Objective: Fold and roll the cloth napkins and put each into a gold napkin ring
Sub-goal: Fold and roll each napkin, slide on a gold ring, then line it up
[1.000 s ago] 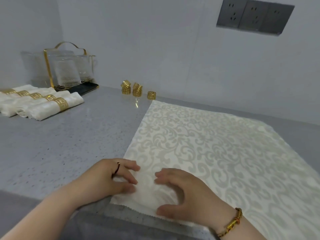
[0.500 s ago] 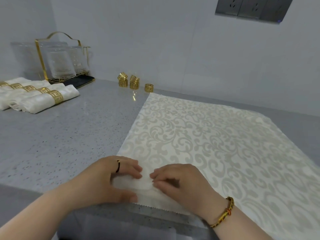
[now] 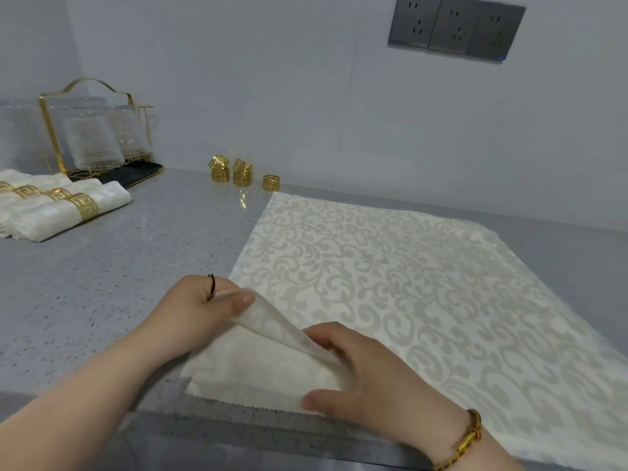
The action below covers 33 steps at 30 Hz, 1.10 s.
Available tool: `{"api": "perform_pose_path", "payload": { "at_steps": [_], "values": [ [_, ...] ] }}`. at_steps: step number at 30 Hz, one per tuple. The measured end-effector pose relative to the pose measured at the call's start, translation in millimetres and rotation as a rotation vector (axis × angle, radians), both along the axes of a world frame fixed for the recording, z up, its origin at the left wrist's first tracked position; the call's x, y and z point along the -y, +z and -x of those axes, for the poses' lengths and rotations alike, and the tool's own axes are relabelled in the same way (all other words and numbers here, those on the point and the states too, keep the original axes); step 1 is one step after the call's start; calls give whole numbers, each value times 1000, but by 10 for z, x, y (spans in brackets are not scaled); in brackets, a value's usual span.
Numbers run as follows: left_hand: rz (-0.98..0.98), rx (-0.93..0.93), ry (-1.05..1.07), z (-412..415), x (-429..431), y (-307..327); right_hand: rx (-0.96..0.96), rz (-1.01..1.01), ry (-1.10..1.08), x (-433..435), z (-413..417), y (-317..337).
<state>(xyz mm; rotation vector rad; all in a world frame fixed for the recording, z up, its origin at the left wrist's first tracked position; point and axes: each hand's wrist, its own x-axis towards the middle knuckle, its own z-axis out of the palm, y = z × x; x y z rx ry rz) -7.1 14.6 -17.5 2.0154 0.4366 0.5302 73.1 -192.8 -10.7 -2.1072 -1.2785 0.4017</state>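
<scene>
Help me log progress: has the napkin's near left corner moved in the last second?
Yes. The corner has lifted off the counter and been drawn away from its front edge, toward the wall, pinched by the left hand.

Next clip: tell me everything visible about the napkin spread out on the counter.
The napkin is cream cloth with a pale woven scroll pattern and a zigzag-cut near edge. It lies spread on the grey speckled counter. Its near left corner is lifted and turned over, pinched by the left hand; the right hand rests on the cloth beside that fold.

Grey countertop (image 3: 119,266), wall sockets (image 3: 455,27)
</scene>
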Motion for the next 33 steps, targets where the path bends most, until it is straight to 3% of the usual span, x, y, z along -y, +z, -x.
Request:
{"api": "perform_pose_path", "payload": {
  "at_steps": [3,5,8,9,13,19,23,29,33],
  "values": [
    [56,19,31,-36,-35,67,247,5,-159,296,-104,65],
    [94,60,100,-60,-50,107,518,54,-204,525,-227,112],
    [145,126,182,-71,-59,199,664,138,-342,921,-365,190],
    [146,121,196,-68,-85,208,653,222,-412,1038,-399,215],
    [157,108,241,-64,-212,262,338,212,-575,1555,-527,278],
    [162,86,290,-96,-377,300,-84,-182,-696,1867,-738,467],
    [74,18,300,-225,-424,247,-88,-180,-811,1723,-931,489],
    [-78,-233,265,-515,-660,56,-40,-9,-880,1353,-1387,350],
    [-159,-279,238,-733,-825,71,-31,62,-903,1113,-1688,248]
  ]
}}
